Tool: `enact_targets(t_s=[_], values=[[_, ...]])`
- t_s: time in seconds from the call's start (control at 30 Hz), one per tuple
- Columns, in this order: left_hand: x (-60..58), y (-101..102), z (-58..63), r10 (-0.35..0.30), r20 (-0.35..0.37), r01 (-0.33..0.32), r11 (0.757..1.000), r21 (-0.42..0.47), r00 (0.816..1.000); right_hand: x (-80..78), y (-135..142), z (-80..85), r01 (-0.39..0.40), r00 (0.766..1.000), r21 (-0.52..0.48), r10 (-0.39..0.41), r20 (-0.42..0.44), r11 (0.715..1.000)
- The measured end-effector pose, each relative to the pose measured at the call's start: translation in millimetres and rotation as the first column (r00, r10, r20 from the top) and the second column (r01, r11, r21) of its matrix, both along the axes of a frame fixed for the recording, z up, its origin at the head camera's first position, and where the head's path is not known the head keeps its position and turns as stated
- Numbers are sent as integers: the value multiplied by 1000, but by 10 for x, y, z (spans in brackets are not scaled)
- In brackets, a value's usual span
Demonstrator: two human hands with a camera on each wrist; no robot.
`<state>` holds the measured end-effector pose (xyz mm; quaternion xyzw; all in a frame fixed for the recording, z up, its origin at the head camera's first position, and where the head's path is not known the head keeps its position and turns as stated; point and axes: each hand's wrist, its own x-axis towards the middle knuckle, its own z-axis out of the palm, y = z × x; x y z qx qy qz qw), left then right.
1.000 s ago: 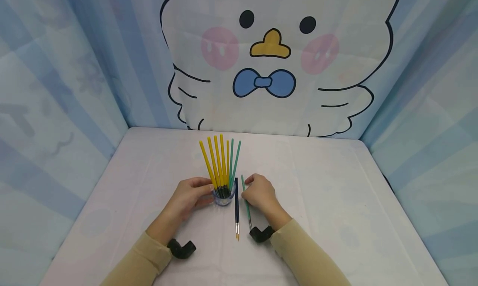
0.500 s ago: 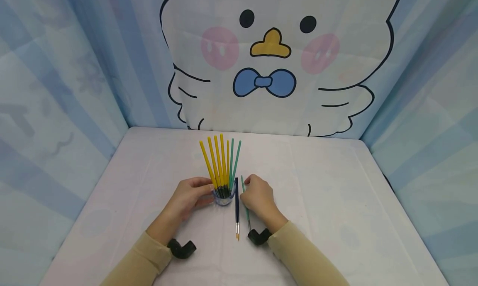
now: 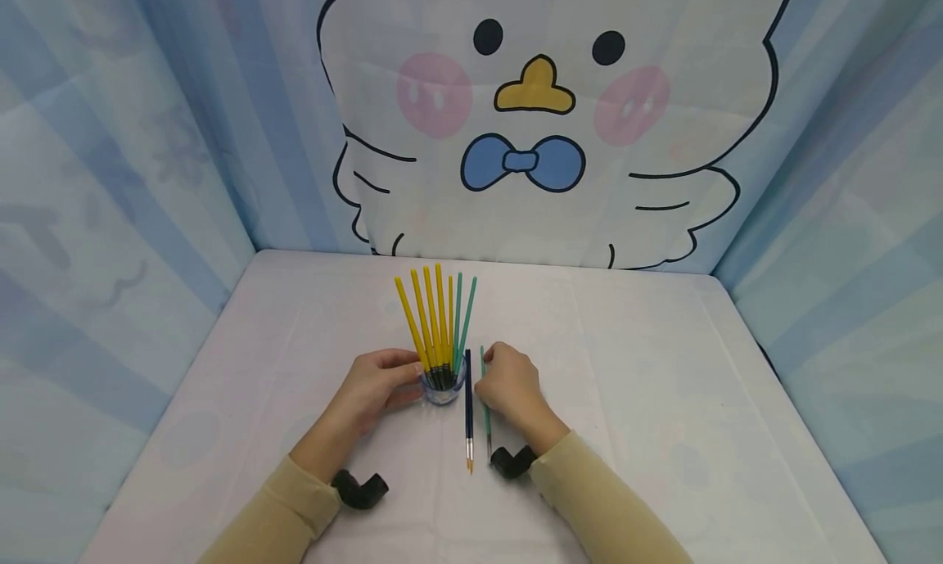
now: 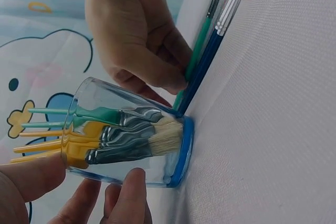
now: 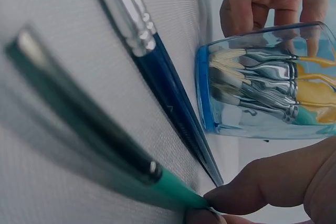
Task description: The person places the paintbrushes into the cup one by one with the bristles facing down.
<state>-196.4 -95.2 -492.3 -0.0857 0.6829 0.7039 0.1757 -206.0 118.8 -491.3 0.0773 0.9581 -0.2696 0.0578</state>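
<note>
In the head view, a clear cup [image 3: 442, 397] with a blue base stands mid-table, holding several yellow-handled paintbrushes [image 3: 430, 322] and a few green-handled ones, bristles down. My left hand [image 3: 377, 384] holds the cup from its left side; the left wrist view has the thumb near the rim and fingertips against the wall. Right of the cup, my right hand [image 3: 510, 384] pinches a green paintbrush [image 5: 181, 186] by its handle between thumb and finger, its bristle end towards me. Between cup and right hand, navy paintbrushes [image 3: 468, 400] lie side by side on the cloth, bristles towards me.
A pale cloth covers the table [image 3: 626, 367]. Behind it hangs a curtain [image 3: 530, 220] with a cartoon bird, and blue striped curtains [image 3: 110, 179] flank both sides. A black curved piece [image 3: 361, 492] sits at each wrist, the right one [image 3: 513, 463] close to the green brush's lower end.
The green paintbrush in my right hand has turned slightly, its bristle end shifting left, and now lies nearly parallel to the navy brushes. My left hand and the cup stay in place.
</note>
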Motion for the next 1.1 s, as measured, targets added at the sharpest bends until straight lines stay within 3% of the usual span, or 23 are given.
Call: enact_targets(t_s=[0.17,0.4,0.5,0.63,0.77,0.9,1.1], values=[[-11,2,-5,4,6,-4,1000,-5,1000,-35,43,0,10,1000,-35,-10,8,999],[-8,-13,5,4,3,-4,1000,1,1000,-62,117,-28,59,997,-180,-48,67,982],[-8,-15,11,-1,2,1,1000,4,1000,-64,164,-53,87,994,-314,-61,91,945],[-12,-17,9,-2,0,2,1000,11,1000,-55,229,-53,116,991,-503,-68,113,856],[-13,-14,7,-4,3,4,1000,16,1000,-31,272,-5,134,990,-600,-89,105,789],[-12,-9,2,-6,4,6,1000,11,1000,-1,293,83,132,991,-651,-115,68,747],[-18,-6,-13,-6,7,6,1000,2,1000,57,308,276,85,991,-689,-134,-17,720]])
